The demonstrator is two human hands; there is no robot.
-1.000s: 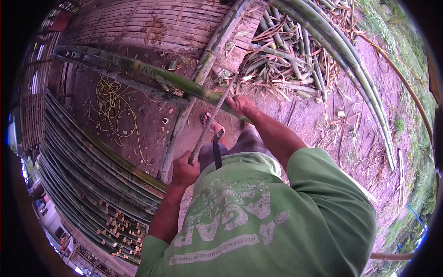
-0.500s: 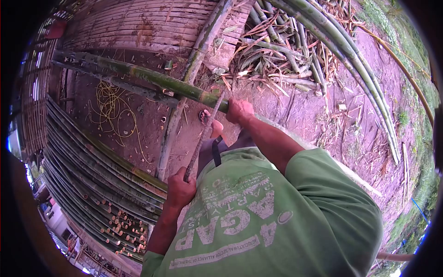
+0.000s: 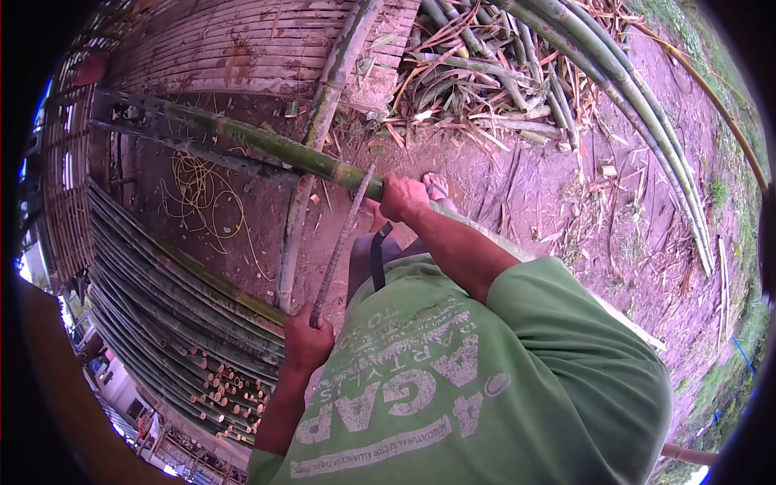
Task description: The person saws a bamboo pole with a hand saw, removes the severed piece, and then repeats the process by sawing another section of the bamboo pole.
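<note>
My right hand (image 3: 404, 198) is wrapped round the near end of a thick green bamboo pole (image 3: 279, 145). The pole slants away to the upper left and lies over another bamboo pole (image 3: 327, 97). In my closed left hand (image 3: 309, 338), low beside my shirt, is a long, thin, ribbed dark bar (image 3: 343, 242). It points upward, and its pointed far end overlaps the bamboo just left of my right hand. My sandalled foot (image 3: 435, 184) shows beyond my right hand.
Many stacked bamboo poles (image 3: 186, 283) lie at the left. Tangled yellow cord (image 3: 194, 190) rests on the dirt. Cut bamboo pieces (image 3: 517, 81) and scraps are heaped at the top, near a slatted bamboo platform (image 3: 234, 48). Long curved poles (image 3: 638, 121) arch at the right.
The bar's tip has dropped back from across the bamboo pole to its near side. My right hand keeps its grip on the pole, and a foot now shows beyond it.
</note>
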